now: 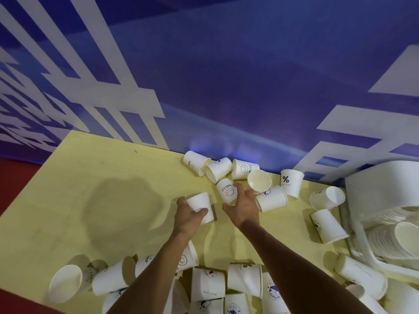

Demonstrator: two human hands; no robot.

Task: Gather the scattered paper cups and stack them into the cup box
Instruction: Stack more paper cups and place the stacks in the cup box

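Note:
White paper cups lie scattered on a yellow table (74,193). My left hand (189,217) grips a plain white cup (199,203) near the table's middle. My right hand (243,208) curls its fingers round a cup printed HELLO with a smiley (225,189), just to the right. Behind them lies a cluster of several cups (218,169) by the wall. The white cup box (376,189) sits at the right edge, with a long stack of nested cups (403,241) lying in it.
A "%" cup (292,182) stands upright at the back right. More cups lie near the box (327,225) and along the near edge (207,283). A blue and white wall (226,87) runs behind the table. The left half of the table is bare, edged by red floor (15,175).

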